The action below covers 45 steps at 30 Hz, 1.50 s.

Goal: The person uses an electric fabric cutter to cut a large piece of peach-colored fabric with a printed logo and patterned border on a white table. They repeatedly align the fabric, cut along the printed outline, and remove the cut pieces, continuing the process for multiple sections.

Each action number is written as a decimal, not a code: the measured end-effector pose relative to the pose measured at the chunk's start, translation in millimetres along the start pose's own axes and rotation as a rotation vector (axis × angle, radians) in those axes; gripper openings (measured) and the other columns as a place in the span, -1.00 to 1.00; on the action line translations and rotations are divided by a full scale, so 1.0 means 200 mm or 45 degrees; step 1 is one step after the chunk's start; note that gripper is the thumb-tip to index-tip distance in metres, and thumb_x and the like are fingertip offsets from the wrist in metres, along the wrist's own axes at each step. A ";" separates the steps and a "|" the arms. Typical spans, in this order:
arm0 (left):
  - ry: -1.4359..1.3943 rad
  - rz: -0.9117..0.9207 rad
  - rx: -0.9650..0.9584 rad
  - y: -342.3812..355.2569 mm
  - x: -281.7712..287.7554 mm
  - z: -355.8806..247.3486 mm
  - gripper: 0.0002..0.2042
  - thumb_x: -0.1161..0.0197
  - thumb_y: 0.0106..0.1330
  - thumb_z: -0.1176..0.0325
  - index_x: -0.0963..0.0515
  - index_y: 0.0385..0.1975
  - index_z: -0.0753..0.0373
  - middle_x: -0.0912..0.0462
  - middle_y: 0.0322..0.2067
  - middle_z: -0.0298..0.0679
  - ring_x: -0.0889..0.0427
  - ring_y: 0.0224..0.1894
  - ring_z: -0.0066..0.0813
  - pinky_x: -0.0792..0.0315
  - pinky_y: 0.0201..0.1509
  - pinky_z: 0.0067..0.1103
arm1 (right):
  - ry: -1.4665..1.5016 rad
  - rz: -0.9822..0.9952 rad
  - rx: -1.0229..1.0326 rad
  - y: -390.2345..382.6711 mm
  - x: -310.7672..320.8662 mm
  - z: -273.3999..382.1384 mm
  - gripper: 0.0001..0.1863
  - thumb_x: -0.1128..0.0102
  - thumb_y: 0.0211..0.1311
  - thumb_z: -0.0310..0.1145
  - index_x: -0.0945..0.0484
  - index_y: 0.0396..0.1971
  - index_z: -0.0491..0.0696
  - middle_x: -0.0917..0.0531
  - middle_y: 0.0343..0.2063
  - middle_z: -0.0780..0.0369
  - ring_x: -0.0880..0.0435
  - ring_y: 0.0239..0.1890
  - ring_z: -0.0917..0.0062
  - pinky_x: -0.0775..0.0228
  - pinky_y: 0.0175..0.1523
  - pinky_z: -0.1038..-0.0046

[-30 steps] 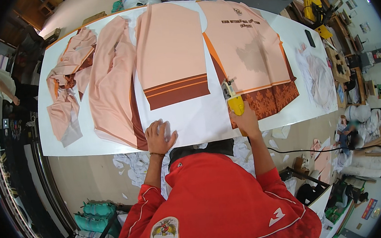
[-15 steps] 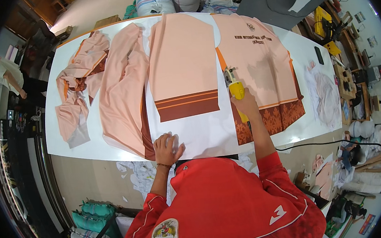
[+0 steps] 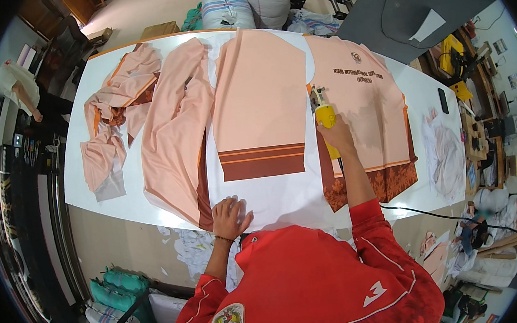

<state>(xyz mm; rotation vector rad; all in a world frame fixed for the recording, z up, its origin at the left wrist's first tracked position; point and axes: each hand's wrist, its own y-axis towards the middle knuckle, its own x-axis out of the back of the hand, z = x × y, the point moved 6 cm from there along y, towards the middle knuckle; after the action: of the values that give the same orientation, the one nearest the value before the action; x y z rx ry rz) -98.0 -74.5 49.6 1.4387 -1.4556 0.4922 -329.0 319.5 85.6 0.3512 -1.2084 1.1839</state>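
Observation:
My right hand (image 3: pixel 338 134) is wrapped round a yellow electric fabric cutter (image 3: pixel 325 117) with a metal head. The cutter's head sits at the left edge of a peach fabric panel (image 3: pixel 364 113), which has a printed emblem, dark lettering and a brown patterned hem. To its left lies a flat peach panel (image 3: pixel 263 100) with a brown and orange striped hem. My left hand (image 3: pixel 229 216) rests palm down at the table's near edge, fingers spread, holding nothing. It is close to the lower end of a rumpled peach piece (image 3: pixel 174 128). The cutter's blade is too small to make out.
A crumpled peach and brown cloth (image 3: pixel 122 93) lies at the left of the white table (image 3: pixel 261 201). On the right are a black phone (image 3: pixel 443 101) and white cloth scraps (image 3: pixel 444 150). A black cord (image 3: pixel 445 215) trails off right. Another person (image 3: pixel 19 92) stands far left.
My right hand and the cutter have moved away from me along the panel's left edge, toward its upper corner. My left hand stays at the near edge. The whole view has shifted slightly.

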 end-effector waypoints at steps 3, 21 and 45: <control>-0.002 -0.003 0.003 0.00 0.00 0.01 -0.55 -0.54 0.12 0.09 -0.65 -0.03 0.13 -0.61 0.07 -0.18 -0.57 0.13 -0.13 -0.38 0.21 -0.19 | 0.009 -0.002 -0.001 0.07 0.01 0.06 -0.20 -0.33 0.16 0.13 -0.41 0.26 -0.11 -0.70 0.06 -0.12 -0.72 0.12 -0.03 -0.58 0.18 0.03; -0.048 -0.018 0.019 0.01 0.01 0.00 -0.70 -0.54 0.18 0.18 -0.71 -0.12 0.07 -0.63 0.05 -0.26 -0.57 0.14 -0.18 -0.37 0.21 -0.24 | 0.021 -0.025 0.028 0.29 0.06 0.21 -0.22 -0.40 0.14 0.04 -0.50 0.23 -0.21 -0.73 0.05 -0.10 -0.76 0.08 0.09 -0.59 0.17 0.16; 0.261 0.243 0.295 1.10 -0.05 0.43 -0.29 -0.43 0.28 -0.11 -0.46 0.28 0.27 -0.49 0.27 -0.03 -0.45 0.30 0.04 -0.41 0.34 -0.21 | 1.063 -0.168 0.012 -0.32 0.01 -0.66 -0.55 -0.46 0.24 -0.24 -0.58 0.01 -0.20 -0.68 -0.26 0.18 -0.71 -0.29 0.43 -0.60 -0.18 0.34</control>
<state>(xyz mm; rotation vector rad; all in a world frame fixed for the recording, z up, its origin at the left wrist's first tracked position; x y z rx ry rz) -332.0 -93.8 80.2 1.3863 -1.4108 0.9263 -205.2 393.9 58.7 -0.0702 -0.4431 1.0538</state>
